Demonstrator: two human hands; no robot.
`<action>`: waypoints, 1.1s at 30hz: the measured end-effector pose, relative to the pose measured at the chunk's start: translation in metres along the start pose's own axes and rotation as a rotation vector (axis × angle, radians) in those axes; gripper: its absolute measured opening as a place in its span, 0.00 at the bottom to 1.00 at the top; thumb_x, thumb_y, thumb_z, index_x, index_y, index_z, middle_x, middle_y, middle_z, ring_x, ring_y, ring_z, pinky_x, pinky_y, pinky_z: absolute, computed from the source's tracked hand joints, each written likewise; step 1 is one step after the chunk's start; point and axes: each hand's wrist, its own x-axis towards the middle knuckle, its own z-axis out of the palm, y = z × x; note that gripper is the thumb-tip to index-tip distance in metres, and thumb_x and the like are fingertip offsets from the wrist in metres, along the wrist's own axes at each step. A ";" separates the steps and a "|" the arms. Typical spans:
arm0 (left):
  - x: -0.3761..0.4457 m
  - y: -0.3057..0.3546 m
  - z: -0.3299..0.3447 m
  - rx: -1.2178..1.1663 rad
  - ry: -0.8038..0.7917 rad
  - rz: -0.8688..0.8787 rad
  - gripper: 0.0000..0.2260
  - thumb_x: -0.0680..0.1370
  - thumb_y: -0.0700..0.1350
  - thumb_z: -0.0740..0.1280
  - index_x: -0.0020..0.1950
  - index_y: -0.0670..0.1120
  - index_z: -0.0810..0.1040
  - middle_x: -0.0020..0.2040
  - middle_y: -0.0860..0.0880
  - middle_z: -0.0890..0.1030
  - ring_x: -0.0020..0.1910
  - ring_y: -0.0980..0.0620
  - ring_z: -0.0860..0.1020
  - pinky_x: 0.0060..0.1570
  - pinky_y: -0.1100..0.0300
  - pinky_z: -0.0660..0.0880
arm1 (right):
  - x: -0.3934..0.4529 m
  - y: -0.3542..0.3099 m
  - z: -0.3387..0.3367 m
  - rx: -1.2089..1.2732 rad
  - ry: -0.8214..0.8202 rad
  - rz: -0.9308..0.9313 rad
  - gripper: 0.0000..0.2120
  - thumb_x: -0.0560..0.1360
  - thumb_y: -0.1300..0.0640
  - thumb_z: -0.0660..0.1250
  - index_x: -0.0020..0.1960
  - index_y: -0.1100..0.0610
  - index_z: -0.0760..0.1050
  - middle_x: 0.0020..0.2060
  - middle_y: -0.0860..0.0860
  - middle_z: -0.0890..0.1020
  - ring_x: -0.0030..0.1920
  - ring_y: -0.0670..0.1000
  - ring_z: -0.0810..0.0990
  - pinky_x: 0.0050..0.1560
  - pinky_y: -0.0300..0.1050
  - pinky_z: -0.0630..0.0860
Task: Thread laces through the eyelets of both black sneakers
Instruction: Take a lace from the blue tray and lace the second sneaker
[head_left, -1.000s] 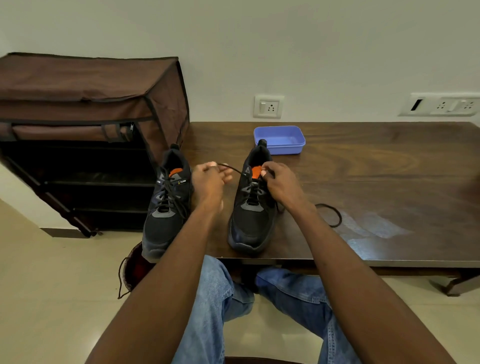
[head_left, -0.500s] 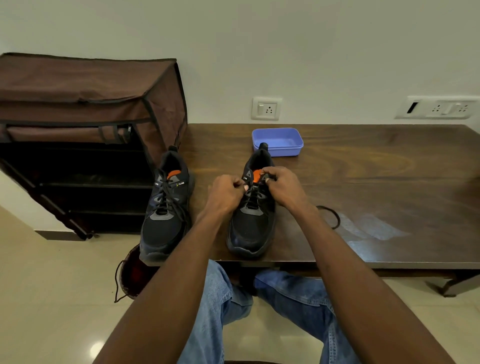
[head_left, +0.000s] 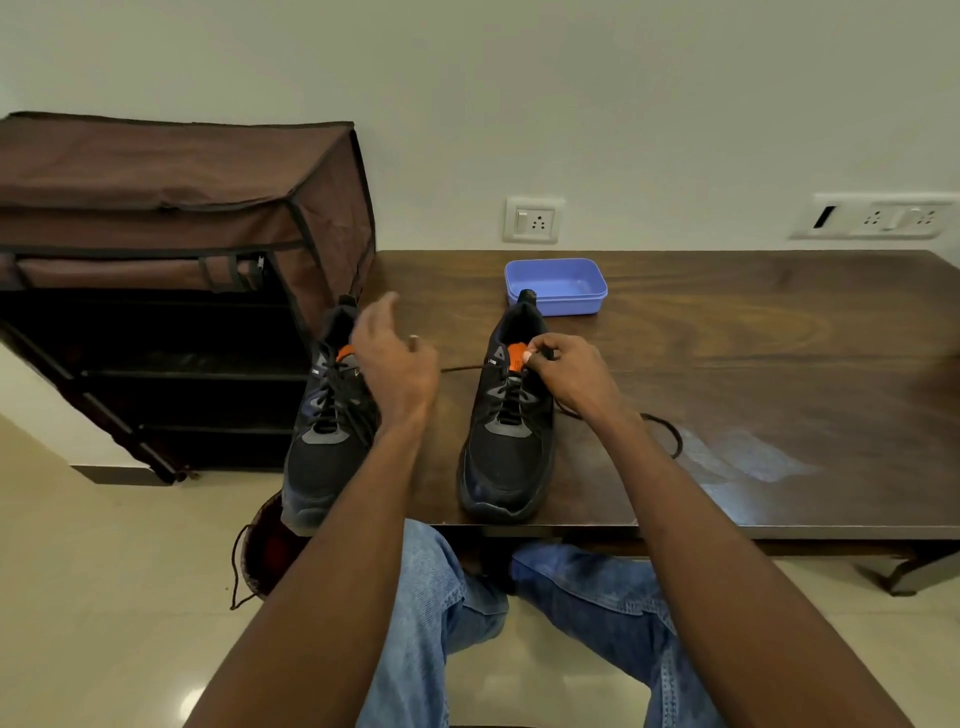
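Observation:
Two black sneakers with orange tongues stand on the dark wooden table, toes toward me. The left sneaker is laced and overhangs the table's left front corner. My left hand is raised between the shoes, shut on one end of a black lace drawn taut from the right sneaker; the lace's tip sticks out past my fingers. My right hand pinches the right sneaker's top edge beside the orange tongue. The lace's other end curls on the table to the right of my wrist.
A blue plastic tub sits just behind the right sneaker. A brown fabric shoe rack stands against the table's left end. A round dark object with a cord lies on the floor below the left sneaker. My knees are under the table's front edge.
My left hand has moved from the right sneaker's eyelets out to the left and up, drawing the lace taut. My right hand has stayed at the tongue.

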 end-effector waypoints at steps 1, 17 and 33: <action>-0.003 0.001 0.007 0.072 -0.182 0.086 0.19 0.77 0.37 0.69 0.68 0.45 0.77 0.65 0.47 0.78 0.66 0.50 0.74 0.68 0.59 0.70 | 0.000 0.000 0.000 -0.004 0.004 -0.001 0.08 0.80 0.53 0.66 0.58 0.50 0.81 0.49 0.49 0.83 0.45 0.42 0.80 0.39 0.37 0.72; -0.012 0.001 0.018 -0.179 -0.613 -0.296 0.10 0.81 0.37 0.65 0.39 0.44 0.75 0.38 0.46 0.82 0.37 0.49 0.81 0.36 0.58 0.77 | -0.008 -0.006 -0.001 -0.071 -0.078 -0.023 0.18 0.78 0.53 0.69 0.67 0.51 0.73 0.55 0.47 0.77 0.54 0.49 0.77 0.58 0.51 0.79; -0.007 -0.011 0.005 0.114 -0.320 -0.033 0.02 0.77 0.43 0.70 0.49 0.47 0.80 0.50 0.48 0.79 0.47 0.52 0.78 0.51 0.57 0.77 | -0.036 -0.020 -0.063 0.481 -0.466 0.109 0.11 0.79 0.66 0.65 0.60 0.60 0.77 0.40 0.57 0.84 0.36 0.49 0.78 0.37 0.39 0.75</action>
